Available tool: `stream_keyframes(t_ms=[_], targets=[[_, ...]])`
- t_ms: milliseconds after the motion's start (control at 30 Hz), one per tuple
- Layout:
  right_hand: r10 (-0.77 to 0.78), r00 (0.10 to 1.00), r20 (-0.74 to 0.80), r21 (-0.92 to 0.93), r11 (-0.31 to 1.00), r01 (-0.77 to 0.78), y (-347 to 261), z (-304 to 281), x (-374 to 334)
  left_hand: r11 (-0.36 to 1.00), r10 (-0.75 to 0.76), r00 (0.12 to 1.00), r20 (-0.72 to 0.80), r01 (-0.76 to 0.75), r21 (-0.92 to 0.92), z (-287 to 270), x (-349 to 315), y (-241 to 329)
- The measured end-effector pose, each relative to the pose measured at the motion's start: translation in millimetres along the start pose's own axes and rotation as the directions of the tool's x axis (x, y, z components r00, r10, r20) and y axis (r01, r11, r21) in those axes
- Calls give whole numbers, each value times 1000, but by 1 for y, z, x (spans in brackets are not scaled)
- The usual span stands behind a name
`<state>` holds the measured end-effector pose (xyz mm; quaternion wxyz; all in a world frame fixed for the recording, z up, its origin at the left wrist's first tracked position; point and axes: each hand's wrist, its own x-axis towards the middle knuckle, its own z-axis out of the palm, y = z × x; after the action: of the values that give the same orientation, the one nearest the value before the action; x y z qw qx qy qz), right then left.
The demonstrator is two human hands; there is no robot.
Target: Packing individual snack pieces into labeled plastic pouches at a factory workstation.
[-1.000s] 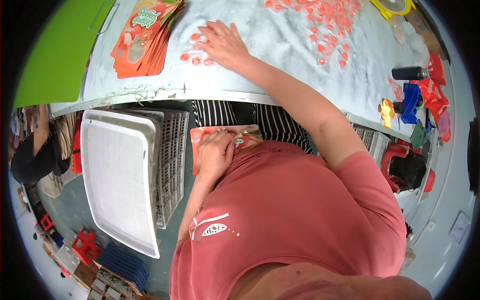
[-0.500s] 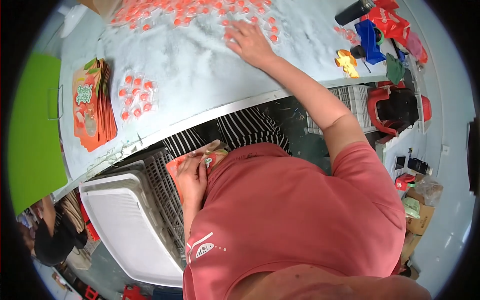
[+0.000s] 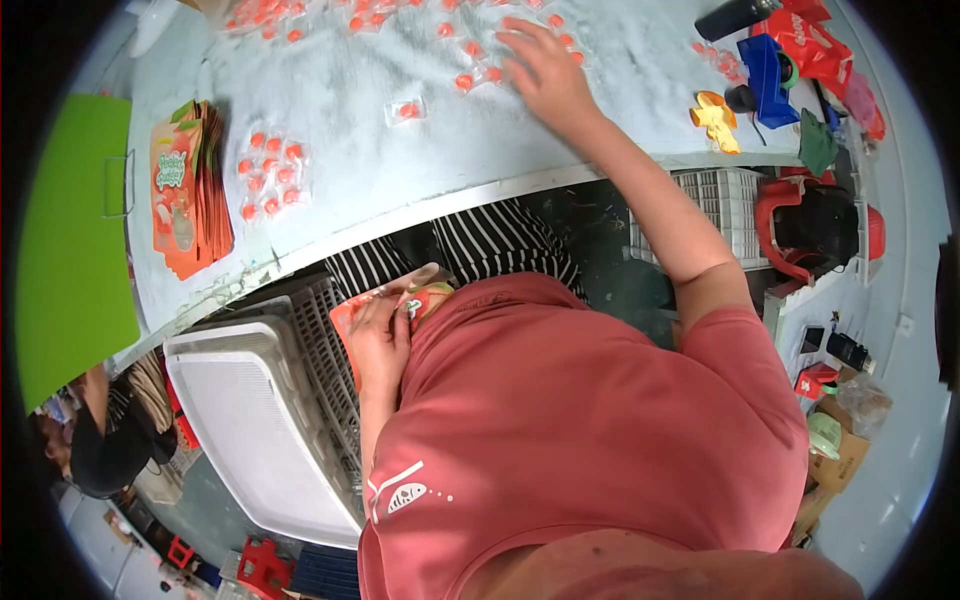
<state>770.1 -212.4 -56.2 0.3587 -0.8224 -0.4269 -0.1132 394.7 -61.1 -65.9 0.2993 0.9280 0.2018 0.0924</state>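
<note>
Leftward, grouped candies (image 3: pixel 271 164) lie on the surface (image 3: pixel 350 150); just off it, the left hand (image 3: pixel 381 338) grips an orange pouch (image 3: pixel 432 297), likely light and floppy; rightward, the right hand (image 3: pixel 553 80) is spread beside loose wrapped candies (image 3: pixel 464 81), probably slippery, best pinched edgewise.

The right hand (image 3: pixel 550 82) is over the pale surface (image 3: pixel 345 130), fingers spread among clear-wrapped orange-red candies (image 3: pixel 464 82); whether it touches any is unclear. One wrapped candy (image 3: pixel 407 111) lies alone to the left of these, and farther left is a small cluster of candies (image 3: pixel 270 174), just beside a fanned stack of orange printed pouches (image 3: pixel 178 205). Low against the person's striped trousers (image 3: pixel 495 240), the left hand (image 3: pixel 381 340) holds another orange pouch (image 3: pixel 343 320). White plastic trays (image 3: pixel 265 430) stand below the surface's edge. Toward the right are a black bottle (image 3: pixel 737 18), a blue holder (image 3: pixel 762 85) and a yellow object (image 3: pixel 715 122).
</note>
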Motion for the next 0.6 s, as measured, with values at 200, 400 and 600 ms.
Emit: stream_keyframes(t_ms=[200, 400, 600], targets=[[-151, 987, 53, -207, 965, 159, -20, 60, 3, 1000, 17, 1000, 12, -17, -20, 4, 5, 3], [32, 998, -56, 336, 942, -12, -38, 60, 9, 999, -4, 1000, -16, 3, -39, 1, -2, 2], [286, 958, -33, 451, 860, -241, -20, 32, 15, 999, 3, 999, -38, -5, -46, 2, -3, 1]])
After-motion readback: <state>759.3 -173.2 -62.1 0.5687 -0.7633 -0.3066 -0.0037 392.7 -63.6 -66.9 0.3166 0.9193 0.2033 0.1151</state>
